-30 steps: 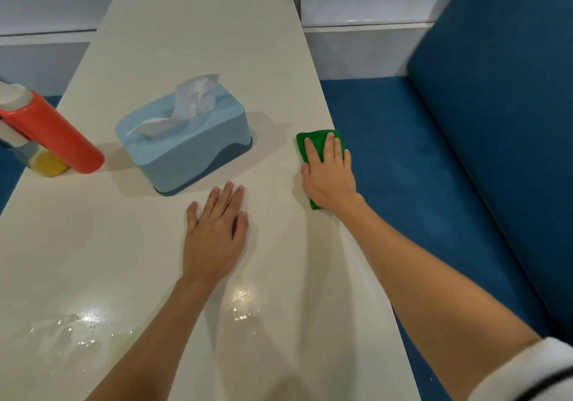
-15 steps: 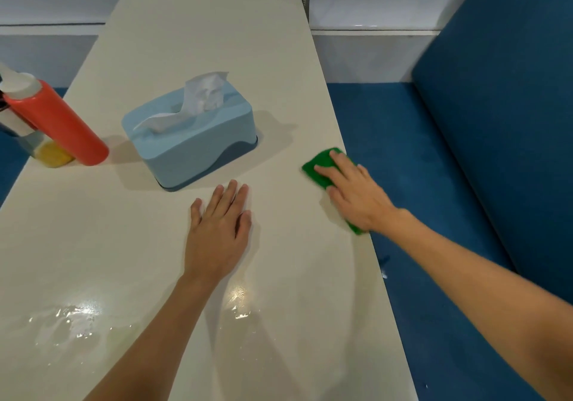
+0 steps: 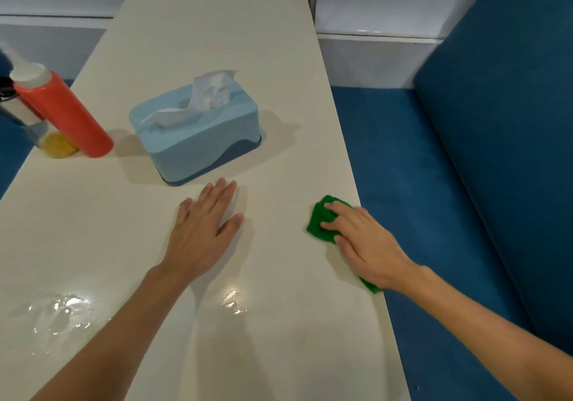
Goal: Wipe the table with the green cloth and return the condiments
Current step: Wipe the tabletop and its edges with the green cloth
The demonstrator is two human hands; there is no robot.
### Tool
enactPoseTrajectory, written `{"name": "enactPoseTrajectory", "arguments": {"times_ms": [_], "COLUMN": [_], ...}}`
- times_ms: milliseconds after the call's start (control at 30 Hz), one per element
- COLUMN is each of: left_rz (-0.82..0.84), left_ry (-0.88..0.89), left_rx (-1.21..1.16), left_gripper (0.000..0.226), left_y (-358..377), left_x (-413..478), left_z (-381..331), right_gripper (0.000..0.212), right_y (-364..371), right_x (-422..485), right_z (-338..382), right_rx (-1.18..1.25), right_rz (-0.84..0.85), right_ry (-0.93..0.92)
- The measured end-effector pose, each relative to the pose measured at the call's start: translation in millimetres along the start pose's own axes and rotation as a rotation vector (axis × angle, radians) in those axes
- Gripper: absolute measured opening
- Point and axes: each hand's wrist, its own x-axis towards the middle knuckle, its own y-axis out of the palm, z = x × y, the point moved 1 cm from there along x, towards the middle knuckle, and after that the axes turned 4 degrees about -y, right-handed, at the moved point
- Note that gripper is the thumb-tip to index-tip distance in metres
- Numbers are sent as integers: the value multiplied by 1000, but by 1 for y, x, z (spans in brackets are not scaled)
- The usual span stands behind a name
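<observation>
The green cloth point(image 3: 319, 222) lies on the white table point(image 3: 217, 44) near its right edge, and my right hand point(image 3: 362, 242) presses down on it with straight fingers pointing left. My left hand point(image 3: 204, 230) rests flat on the table, just in front of the blue tissue box point(image 3: 198, 134). A red squeeze bottle point(image 3: 65, 115) with a white cap stands at the table's left edge. Behind that bottle stands a clear bottle with yellow contents point(image 3: 55, 145), partly hidden.
Wet shiny patches point(image 3: 59, 310) lie on the near left of the table and by my left forearm. A blue bench seat point(image 3: 403, 183) and its backrest point(image 3: 502, 121) run along the right side. White wall panels stand behind.
My right hand slid the green cloth toward me along the table's right edge and turned so its fingers point left. My left hand stayed in place.
</observation>
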Motion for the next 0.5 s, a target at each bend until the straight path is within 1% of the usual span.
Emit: {"name": "enactPoseTrajectory", "arguments": {"times_ms": [67, 167, 267, 333, 367, 433, 500], "left_rz": [-40, -76, -89, -91, -91, -91, -91], "left_ry": [-31, -126, -146, -141, -140, -138, -138], "left_rx": [73, 158, 204, 211, 208, 211, 209], "left_gripper": [71, 71, 67, 67, 67, 68, 68], "left_y": [-7, -10, -7, -6, -7, -7, -6], "left_x": [-10, -23, -26, -25, -25, -25, -26], "left_z": [17, 42, 47, 46, 46, 47, 50], "right_gripper": [37, 42, 43, 49, 51, 52, 52], "right_y": [-5, -3, 9, 17, 21, 32, 42], "right_x": [12, 61, 108, 127, 131, 130, 111], "right_z": [-15, -35, -41, -30, -20, 5, 35], "right_rx": [10, -52, -156, -205, -208, -197, -165], "right_rz": [-75, -141, -120, -78, -68, -56, -24], "right_ry": [88, 197, 352, 458, 474, 402, 214]}}
